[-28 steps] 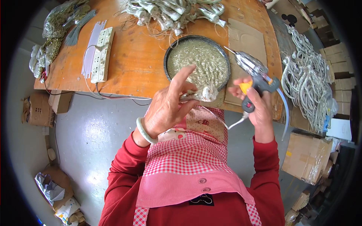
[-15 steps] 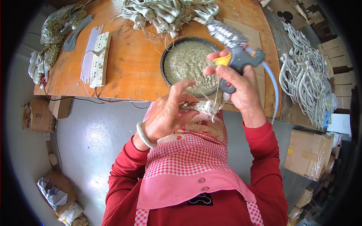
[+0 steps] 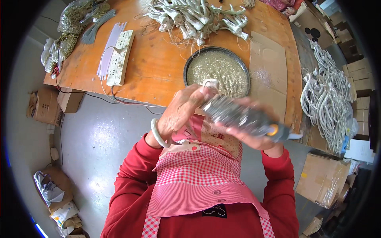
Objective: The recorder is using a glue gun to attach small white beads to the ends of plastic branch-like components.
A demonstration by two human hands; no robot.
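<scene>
Up close to the chest, the right hand [image 3: 254, 137] clenches a glitter-crusted glue gun [image 3: 242, 117], nozzle pointing left. The left hand [image 3: 180, 111] pinches a small white piece [image 3: 210, 84] at the gun's tip. Behind them on the orange table [image 3: 158, 67] sit a round glitter tray [image 3: 217, 71], a power strip [image 3: 120, 57] and a heap of pale pieces [image 3: 198, 16].

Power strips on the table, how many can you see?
1. A white power strip lies on the left part of the orange table, beside a bundle of white strips. Others could be hidden under the piles.
</scene>
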